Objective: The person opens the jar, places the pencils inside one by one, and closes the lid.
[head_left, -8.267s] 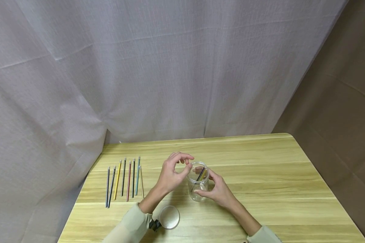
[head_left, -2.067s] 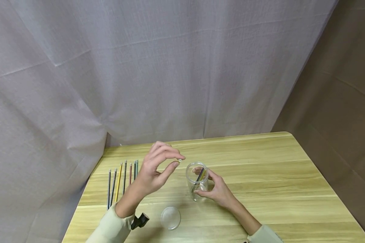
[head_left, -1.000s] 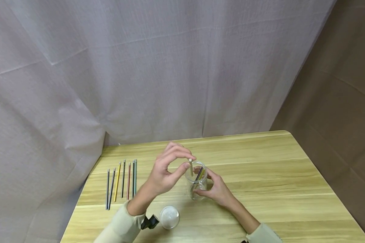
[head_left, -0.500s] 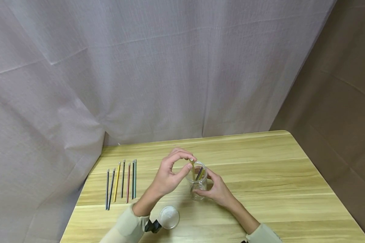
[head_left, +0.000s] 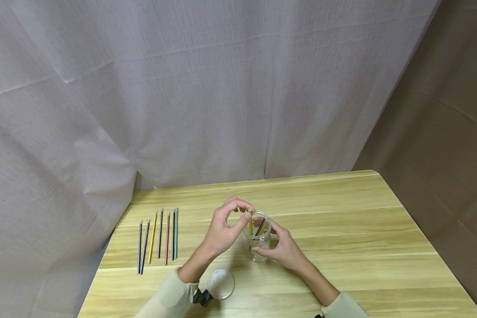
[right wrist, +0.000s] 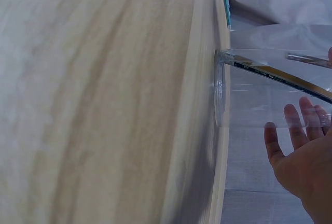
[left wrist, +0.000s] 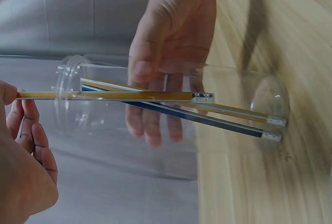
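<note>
The left hand (head_left: pixel 224 230) pinches a yellow pencil (head_left: pixel 251 224) upright in the mouth of the jar (head_left: pixel 258 244), which the right hand (head_left: pixel 284 251) grasps.
Head: the pencil's plain end points up; its lower part blurs behind the glass. Left wrist: its long axis runs nearly along the jar's, metal-capped end toward the base but short of it; the left hand is cut off. Right wrist: the frame's edge crops pencil, jar and right hand.

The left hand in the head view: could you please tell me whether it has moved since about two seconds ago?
Yes, rightward, judged against the lid on the table; the left hand now holds a pencil reaching into the jar.
</note>
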A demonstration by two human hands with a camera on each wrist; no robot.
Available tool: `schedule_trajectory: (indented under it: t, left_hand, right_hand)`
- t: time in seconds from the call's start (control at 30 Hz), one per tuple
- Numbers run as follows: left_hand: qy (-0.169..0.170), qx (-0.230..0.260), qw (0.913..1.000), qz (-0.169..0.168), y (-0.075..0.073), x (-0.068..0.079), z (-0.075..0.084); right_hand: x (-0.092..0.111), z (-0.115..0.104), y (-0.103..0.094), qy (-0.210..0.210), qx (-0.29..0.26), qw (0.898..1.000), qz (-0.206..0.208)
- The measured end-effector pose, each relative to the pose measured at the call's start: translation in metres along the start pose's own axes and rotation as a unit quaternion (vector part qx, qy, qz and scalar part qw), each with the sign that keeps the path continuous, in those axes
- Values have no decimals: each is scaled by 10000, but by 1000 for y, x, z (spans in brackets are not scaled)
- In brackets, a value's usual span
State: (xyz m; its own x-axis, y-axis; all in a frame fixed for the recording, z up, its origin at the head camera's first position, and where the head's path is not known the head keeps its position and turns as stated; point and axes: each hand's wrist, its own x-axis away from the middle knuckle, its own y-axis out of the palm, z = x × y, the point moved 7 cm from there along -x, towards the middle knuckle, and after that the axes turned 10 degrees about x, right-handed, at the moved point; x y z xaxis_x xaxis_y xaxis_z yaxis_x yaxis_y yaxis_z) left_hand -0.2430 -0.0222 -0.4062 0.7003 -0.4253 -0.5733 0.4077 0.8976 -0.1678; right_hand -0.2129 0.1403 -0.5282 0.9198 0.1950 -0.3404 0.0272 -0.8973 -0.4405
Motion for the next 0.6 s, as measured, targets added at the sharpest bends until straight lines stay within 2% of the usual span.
schedule_trajectory:
  t: [0.27,0.6]
  left_hand:
    - [-208,-189,9996,32,0,1,-12]
    - [-571,-482,9972,69,0,2,-25]
  right_hand:
    - [0,-1,0,-12,35,10000,7]
    - [2,0,-2,169,158,9997,31]
